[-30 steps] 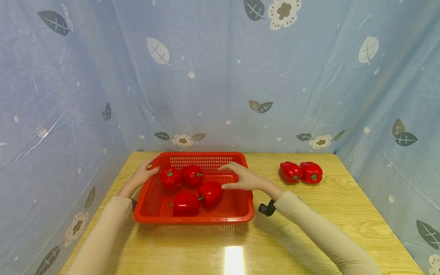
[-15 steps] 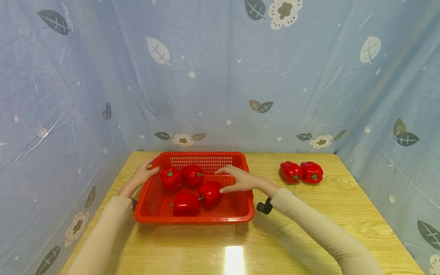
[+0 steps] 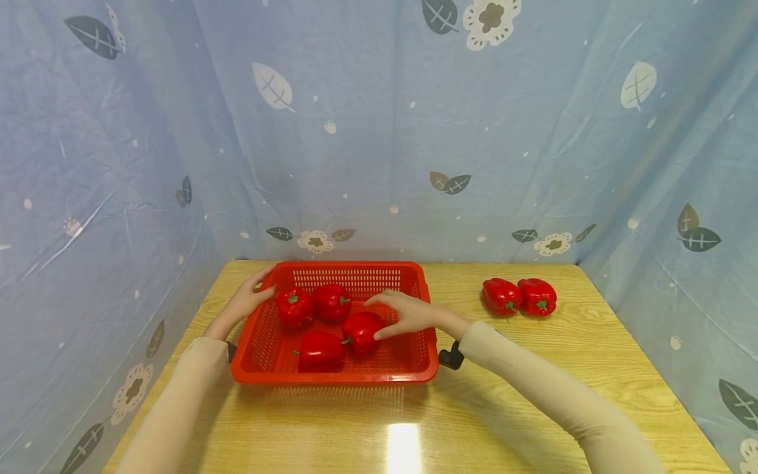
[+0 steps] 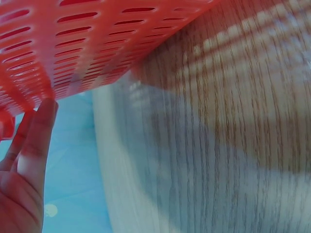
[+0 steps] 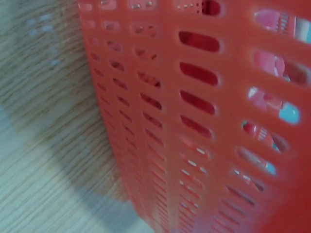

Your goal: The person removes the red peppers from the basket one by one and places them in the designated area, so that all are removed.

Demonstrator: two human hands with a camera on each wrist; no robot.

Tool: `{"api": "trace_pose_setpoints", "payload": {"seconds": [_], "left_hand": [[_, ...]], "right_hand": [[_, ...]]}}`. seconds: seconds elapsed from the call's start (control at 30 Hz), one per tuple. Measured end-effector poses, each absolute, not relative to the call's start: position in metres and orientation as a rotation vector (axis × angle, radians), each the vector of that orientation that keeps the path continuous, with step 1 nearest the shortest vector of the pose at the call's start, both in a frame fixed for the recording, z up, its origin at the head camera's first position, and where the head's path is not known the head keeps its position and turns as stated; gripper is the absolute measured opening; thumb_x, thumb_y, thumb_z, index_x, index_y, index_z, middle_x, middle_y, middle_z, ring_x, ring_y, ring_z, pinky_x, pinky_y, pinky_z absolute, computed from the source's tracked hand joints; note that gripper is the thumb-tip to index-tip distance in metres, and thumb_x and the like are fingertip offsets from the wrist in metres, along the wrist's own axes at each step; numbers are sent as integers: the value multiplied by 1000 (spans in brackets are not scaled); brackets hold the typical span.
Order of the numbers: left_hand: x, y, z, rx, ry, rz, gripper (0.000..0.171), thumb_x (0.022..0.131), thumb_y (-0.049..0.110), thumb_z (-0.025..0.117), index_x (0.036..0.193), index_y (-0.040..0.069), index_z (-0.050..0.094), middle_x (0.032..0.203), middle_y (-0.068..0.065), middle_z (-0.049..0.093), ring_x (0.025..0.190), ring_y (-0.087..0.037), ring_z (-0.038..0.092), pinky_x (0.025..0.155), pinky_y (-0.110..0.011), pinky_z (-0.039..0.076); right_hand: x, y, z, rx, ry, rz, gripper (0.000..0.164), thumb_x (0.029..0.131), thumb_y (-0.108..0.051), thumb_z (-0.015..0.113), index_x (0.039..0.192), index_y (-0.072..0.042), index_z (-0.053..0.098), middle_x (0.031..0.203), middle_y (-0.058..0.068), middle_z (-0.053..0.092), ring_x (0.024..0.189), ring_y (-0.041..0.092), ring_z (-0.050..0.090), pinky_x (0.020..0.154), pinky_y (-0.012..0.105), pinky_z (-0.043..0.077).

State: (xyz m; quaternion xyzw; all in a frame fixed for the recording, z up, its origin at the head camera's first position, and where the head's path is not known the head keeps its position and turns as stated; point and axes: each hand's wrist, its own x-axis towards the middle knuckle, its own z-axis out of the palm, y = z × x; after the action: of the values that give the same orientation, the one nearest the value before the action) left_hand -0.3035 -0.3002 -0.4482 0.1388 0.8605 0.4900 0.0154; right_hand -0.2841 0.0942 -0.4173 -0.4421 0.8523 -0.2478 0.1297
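Observation:
In the head view a red plastic basket [image 3: 331, 378] holds several red bell peppers, among them a front one [image 3: 320, 352] and two back ones, the left pepper [image 3: 294, 307] and its neighbour [image 3: 331, 302]. My left hand [image 3: 241, 304] holds the basket's left rim near the back corner; in the left wrist view its fingers [image 4: 36, 145] lie along the slotted wall. My right hand [image 3: 408, 312] reaches over the right rim, thumb and fingers spread about the rightmost pepper [image 3: 362, 331], the thumb overlapping its right side. The right wrist view shows just the basket's slotted wall [image 5: 160, 116], the hand hidden.
Two more red bell peppers, a left one [image 3: 501, 296] and a right one [image 3: 536, 297], lie side by side at the back right of the wooden table [image 3: 533, 368]. A blue patterned curtain [image 3: 355, 164] surrounds the table at the back and sides.
My right hand has moved left and slightly down over the rightmost pepper in the basket. The left hand, the basket and the peppers have stayed where they were.

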Motion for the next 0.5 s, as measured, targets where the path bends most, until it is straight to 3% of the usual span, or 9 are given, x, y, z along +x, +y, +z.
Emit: {"api": "trace_pose_setpoints", "payload": {"seconds": [0.5], "left_hand": [[-304, -301, -446, 425, 2665, 1545, 60, 94, 8, 48, 147, 4, 21, 141, -30, 32, 112, -46, 48, 73, -25, 50]], "right_hand": [[-284, 84, -422, -1258, 2456, -707, 70, 78, -42, 71, 136, -15, 44, 134, 4, 43, 123, 21, 39, 102, 43, 36]]}}
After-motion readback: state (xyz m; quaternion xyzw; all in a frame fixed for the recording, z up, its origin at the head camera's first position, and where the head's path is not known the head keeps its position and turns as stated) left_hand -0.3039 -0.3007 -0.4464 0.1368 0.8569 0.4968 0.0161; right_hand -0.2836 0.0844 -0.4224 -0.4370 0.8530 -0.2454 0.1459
